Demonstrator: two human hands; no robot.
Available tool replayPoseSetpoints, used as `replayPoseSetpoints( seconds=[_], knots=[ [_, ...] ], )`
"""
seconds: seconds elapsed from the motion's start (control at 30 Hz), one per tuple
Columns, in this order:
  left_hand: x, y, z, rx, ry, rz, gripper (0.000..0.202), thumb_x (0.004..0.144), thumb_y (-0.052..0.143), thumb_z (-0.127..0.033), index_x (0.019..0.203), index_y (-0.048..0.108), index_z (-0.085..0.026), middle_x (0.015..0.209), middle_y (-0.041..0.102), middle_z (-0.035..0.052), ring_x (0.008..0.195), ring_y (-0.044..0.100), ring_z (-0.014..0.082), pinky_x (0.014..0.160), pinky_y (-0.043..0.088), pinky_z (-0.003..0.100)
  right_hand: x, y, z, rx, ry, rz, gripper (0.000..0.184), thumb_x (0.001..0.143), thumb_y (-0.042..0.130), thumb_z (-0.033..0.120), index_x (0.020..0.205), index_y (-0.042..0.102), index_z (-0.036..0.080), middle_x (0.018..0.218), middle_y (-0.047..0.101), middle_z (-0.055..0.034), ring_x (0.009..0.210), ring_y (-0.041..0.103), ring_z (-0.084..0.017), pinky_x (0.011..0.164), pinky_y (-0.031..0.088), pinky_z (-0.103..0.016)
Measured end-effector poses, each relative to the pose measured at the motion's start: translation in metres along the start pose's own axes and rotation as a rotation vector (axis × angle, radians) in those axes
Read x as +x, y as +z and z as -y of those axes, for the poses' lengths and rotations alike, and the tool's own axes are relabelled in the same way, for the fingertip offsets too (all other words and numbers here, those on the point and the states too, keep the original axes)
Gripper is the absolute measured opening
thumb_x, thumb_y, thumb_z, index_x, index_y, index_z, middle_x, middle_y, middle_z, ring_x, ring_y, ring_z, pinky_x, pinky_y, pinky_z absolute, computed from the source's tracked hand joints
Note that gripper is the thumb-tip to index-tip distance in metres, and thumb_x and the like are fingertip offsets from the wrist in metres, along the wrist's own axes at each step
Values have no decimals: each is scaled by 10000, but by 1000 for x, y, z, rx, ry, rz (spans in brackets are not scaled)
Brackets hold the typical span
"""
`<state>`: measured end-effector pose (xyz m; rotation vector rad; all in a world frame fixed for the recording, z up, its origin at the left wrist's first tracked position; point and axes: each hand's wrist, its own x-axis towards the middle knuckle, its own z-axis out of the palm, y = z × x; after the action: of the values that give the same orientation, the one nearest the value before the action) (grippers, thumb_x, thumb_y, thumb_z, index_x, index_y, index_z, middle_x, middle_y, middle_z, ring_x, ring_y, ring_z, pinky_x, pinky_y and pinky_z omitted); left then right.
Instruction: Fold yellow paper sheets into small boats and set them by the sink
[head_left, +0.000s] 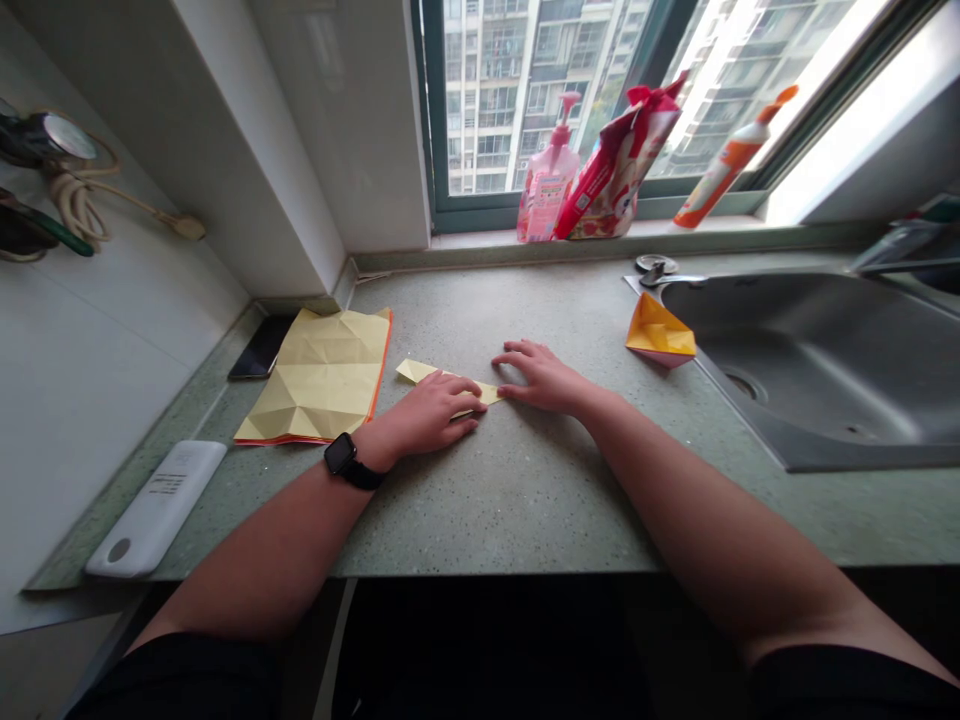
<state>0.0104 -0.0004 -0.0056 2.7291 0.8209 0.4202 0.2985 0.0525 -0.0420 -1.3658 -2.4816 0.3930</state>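
Observation:
A narrow folded strip of pale yellow paper (pixel 411 371) lies flat on the counter, its middle covered by my left hand (pixel 439 412). That hand rests on the strip with its fingers stretched out. My right hand (pixel 538 376) is at the strip's right end, fingers spread, the thumb touching or very close to the tip. Left of my hands is a stack of creased yellow paper sheets (pixel 322 365) with orange edges. An orange folded paper boat (pixel 660 335) stands beside the sink.
A dark phone (pixel 259 347) lies partly under the sheets, and a white power bank (pixel 159 508) is at the counter's left edge. The steel sink (pixel 810 455) is on the right. A pink pump bottle (pixel 551 185), a red pouch (pixel 622 170) and an orange bottle (pixel 724 175) line the windowsill.

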Motion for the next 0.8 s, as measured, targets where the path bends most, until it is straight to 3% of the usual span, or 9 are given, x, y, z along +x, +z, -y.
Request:
replayPoseSetpoints(
  seconds=[0.2, 0.3, 0.37, 0.53, 0.7, 0.8],
  knots=[
    [2, -4, 0, 42, 3, -36, 156, 1071, 635, -264, 1104, 784, -229, 1331, 749, 78, 1254, 661, 270, 1142, 498, 481, -1, 0, 1, -14, 0, -21, 506, 952, 802, 483, 1420, 720, 306, 1621, 570, -155, 1535, 489, -401, 1276, 383, -646],
    [1, -8, 4, 143, -109, -167, 172, 1069, 616, -268, 1107, 770, -199, 1341, 740, 117, 1283, 642, 310, 1134, 503, 503, -2, 0, 0, -6, 6, -27, 508, 950, 816, 461, 1422, 717, 300, 1633, 558, -157, 1537, 492, -390, 1281, 393, -621],
    [-1, -11, 8, 206, -204, -209, 176, 1058, 615, -259, 1123, 759, -181, 1267, 761, 125, 1204, 668, 320, 1087, 521, 512, -2, -1, -2, -4, 9, -29, 520, 948, 824, 449, 1433, 707, 300, 1654, 539, -154, 1554, 475, -389, 1281, 401, -613],
    [-6, -17, 16, 212, -295, -150, 184, 1052, 596, -259, 1041, 764, -185, 1107, 799, 97, 1032, 713, 289, 1000, 548, 470, -3, -7, -13, -35, 23, -78, 513, 933, 842, 424, 1420, 711, 331, 1649, 554, -132, 1554, 480, -398, 1269, 411, -656],
    [-8, -20, 15, 166, -252, -90, 210, 1027, 677, -335, 1160, 774, -205, 1331, 771, 105, 1168, 711, 299, 1027, 557, 455, -3, -13, -15, -76, 65, -104, 488, 930, 833, 351, 1403, 722, 307, 1611, 596, -152, 1526, 523, -404, 1265, 396, -701],
    [-8, -19, 14, 179, -258, -65, 242, 1030, 684, -355, 1202, 781, -215, 1387, 741, 112, 1197, 697, 299, 1048, 547, 463, -3, -17, -9, -78, 79, -194, 444, 936, 801, 280, 1375, 737, 286, 1553, 646, -151, 1465, 581, -394, 1251, 406, -721]
  ],
)
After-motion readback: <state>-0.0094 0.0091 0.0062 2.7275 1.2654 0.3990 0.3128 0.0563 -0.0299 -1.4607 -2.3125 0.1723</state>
